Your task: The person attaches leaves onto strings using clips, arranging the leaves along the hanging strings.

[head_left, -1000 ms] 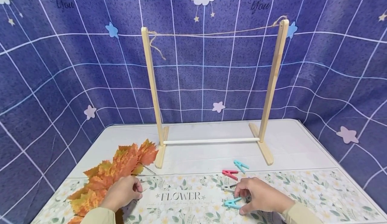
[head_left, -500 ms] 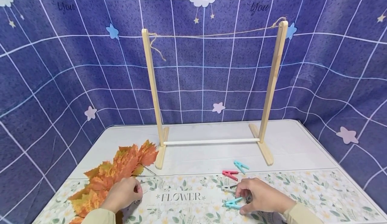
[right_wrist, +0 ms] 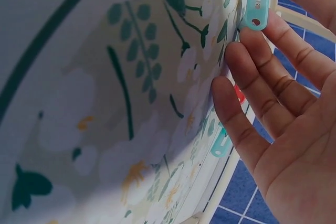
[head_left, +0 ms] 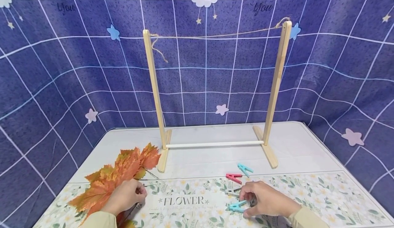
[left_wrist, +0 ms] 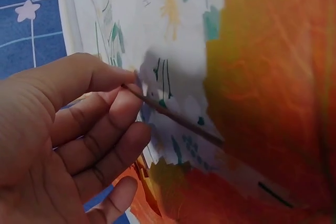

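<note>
My left hand is over the pile of orange and yellow artificial maple leaves at the left. Its thumb and index finger pinch a thin brown leaf stem, whose orange leaf fills the right of the left wrist view. My right hand rests low over the floral mat, thumb and index finger on either side of a teal clothespin, apparently gripping it; the other fingers stay loosely bent. A pale clothespin, a red one and another teal one lie beyond it.
A wooden stand rises at the back of the white table. Twine runs between its post tops, with a loose end hanging at left. A white bar joins its feet. The floral mat covers the table front.
The held maple leaf has shifted, now lying broad and orange under my left wrist at the pile's near end. My right hand has barely moved beside the teal clothespin.
</note>
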`<state>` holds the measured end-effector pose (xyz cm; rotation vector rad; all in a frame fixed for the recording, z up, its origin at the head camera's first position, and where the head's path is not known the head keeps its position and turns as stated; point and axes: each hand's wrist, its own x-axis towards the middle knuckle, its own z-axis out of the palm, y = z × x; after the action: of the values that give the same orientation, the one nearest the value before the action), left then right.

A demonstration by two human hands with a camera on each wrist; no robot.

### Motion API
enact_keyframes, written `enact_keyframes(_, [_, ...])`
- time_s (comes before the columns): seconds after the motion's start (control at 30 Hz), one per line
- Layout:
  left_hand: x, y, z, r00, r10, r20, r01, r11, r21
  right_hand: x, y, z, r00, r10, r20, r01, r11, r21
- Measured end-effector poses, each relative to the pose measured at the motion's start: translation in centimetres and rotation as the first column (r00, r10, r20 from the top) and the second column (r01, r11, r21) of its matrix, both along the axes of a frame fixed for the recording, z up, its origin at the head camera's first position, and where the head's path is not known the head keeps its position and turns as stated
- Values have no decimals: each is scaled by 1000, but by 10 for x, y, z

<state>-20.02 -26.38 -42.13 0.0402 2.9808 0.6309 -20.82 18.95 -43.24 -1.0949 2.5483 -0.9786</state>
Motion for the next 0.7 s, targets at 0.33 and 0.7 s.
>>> enact_keyframes(0.33, [1,2,8,1000,-12,21,11,998,69,0,1,1,1000,6,6,-6,1000,-8])
enact_keyframes(0.7, [1,1,10,997,-71,12,69,987,144,-3,3,0,1000,23,5,-23,997,-69])
